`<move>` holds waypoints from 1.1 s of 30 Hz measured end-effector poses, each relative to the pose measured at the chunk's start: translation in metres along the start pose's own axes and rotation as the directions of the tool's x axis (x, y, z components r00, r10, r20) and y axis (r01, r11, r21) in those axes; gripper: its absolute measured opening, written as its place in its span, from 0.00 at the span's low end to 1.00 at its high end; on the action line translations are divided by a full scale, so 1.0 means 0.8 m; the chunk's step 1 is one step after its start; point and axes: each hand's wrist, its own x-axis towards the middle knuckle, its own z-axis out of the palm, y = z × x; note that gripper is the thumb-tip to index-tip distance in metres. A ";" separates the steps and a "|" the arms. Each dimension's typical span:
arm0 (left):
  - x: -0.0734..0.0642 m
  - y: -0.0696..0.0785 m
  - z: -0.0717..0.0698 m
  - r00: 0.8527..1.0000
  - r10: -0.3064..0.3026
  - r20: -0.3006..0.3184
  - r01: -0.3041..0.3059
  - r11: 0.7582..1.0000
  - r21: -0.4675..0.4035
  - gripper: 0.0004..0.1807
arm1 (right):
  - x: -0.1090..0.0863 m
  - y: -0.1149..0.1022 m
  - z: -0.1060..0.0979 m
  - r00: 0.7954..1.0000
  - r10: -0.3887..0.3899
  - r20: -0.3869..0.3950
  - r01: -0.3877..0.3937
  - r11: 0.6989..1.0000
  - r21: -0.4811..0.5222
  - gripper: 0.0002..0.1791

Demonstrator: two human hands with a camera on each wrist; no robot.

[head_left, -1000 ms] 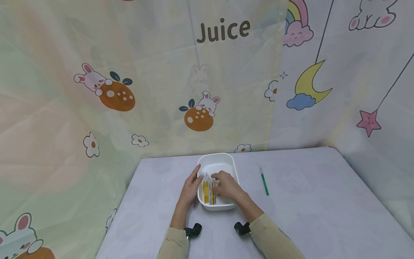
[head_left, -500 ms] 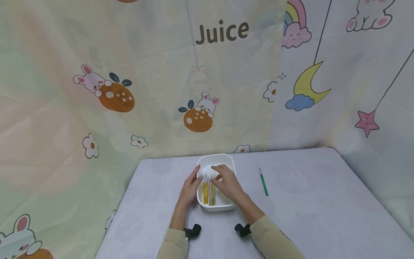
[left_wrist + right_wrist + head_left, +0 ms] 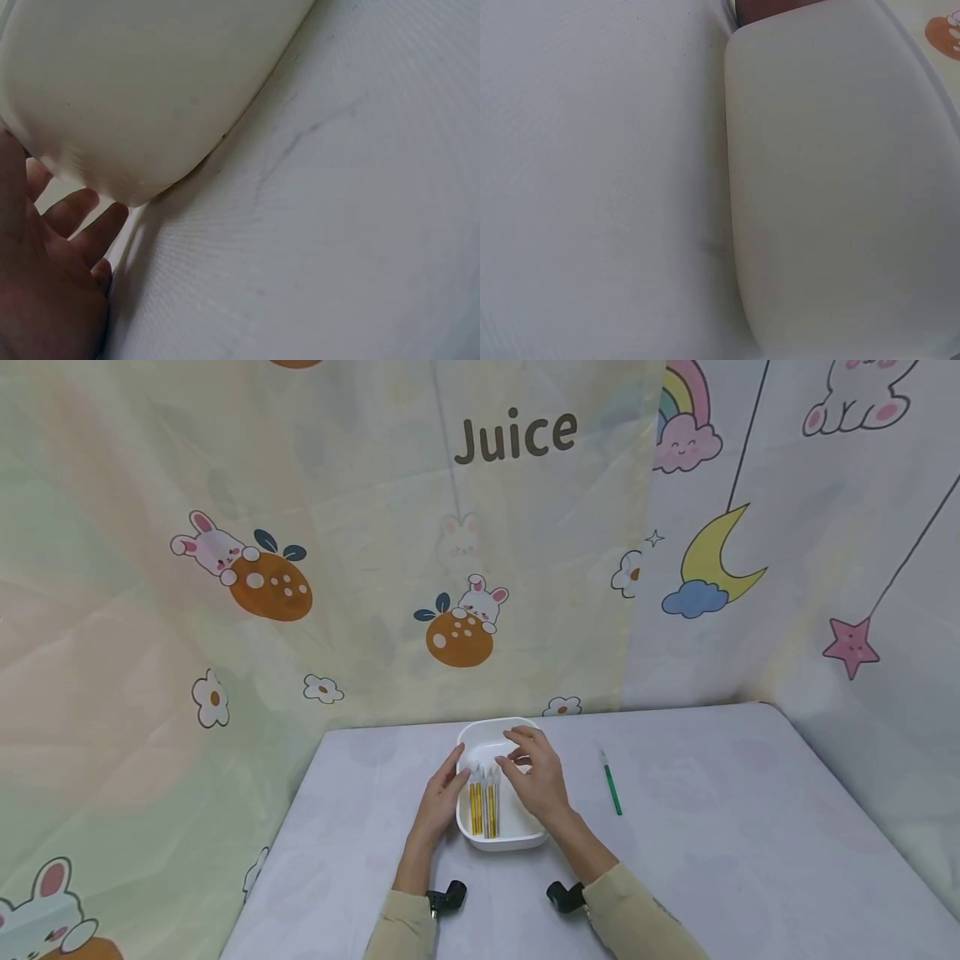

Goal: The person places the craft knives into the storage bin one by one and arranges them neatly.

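Note:
A white plastic tray (image 3: 522, 842) stands on the cloth-covered table. On its left side lies my left hand (image 3: 437, 802), thumb over the rim and fingers along the outer wall; the left wrist view shows the fingers (image 3: 101, 236) of that hand bent against the wall. Several slim yellow and silver pen-like sticks (image 3: 484, 810) with pale, clear ends lie side by side in the tray's left half. My right hand (image 3: 542, 783) hovers over the right part of the tray, thumb and fingers loosely bent and apart, with nothing visible between them.
A slim green stick (image 3: 612, 789) with a clear end lies on the white tablecloth (image 3: 712, 827) right of the tray. A printed fabric backdrop (image 3: 375, 635) rises behind the table's far edge and along both sides.
My right hand has risen from the sticks and moved slightly right and toward the back of the tray, its fingers spreading. My left hand stays on the tray's side.

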 end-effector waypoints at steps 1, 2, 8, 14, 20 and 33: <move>0.000 0.000 0.000 1.000 0.002 0.000 -0.002 1.000 0.002 0.29 | 0.000 0.001 0.000 1.000 -0.006 -0.009 0.006 1.000 0.002 0.26; 0.000 0.000 0.000 1.000 0.003 -0.002 -0.003 1.000 0.006 0.29 | 0.001 0.002 0.000 1.000 -0.015 -0.017 0.015 1.000 -0.004 0.26; 0.000 -0.001 0.000 1.000 0.009 -0.006 -0.009 1.000 0.011 0.29 | 0.002 0.003 -0.006 0.999 -0.021 -0.025 0.020 0.999 -0.044 0.29; 0.000 -0.001 0.001 1.000 0.004 -0.004 -0.004 1.000 0.000 0.30 | 0.006 0.008 -0.020 0.999 0.034 -0.002 -0.034 0.996 -0.083 0.31; 0.000 -0.002 0.002 1.000 0.006 -0.010 -0.006 1.000 0.003 0.28 | 0.007 0.020 -0.037 0.998 0.062 0.001 -0.061 0.990 -0.128 0.34; -0.001 -0.001 0.002 1.000 -0.013 -0.025 0.014 1.000 0.018 0.27 | 0.002 0.034 -0.064 0.987 0.151 -0.049 -0.155 0.983 -0.099 0.35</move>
